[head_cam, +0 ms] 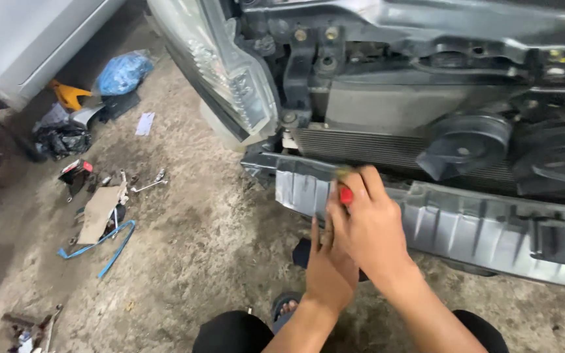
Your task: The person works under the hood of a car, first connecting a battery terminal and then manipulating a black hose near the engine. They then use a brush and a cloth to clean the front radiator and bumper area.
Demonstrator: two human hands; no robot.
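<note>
Crouched close, a person's right hand (369, 225) clamps a red-handled tool (346, 194) against the grey bumper beam (479, 225); the left hand (327, 268), fingers loosely together, rests just below that beam, empty.

The red-handled tool (346, 195) is small and mostly hidden; only a bit of the red grip shows inside the right hand (369, 225). Its tip points to the grey bumper beam (465, 225), which lies across the car front, ribbed and bare.
</note>
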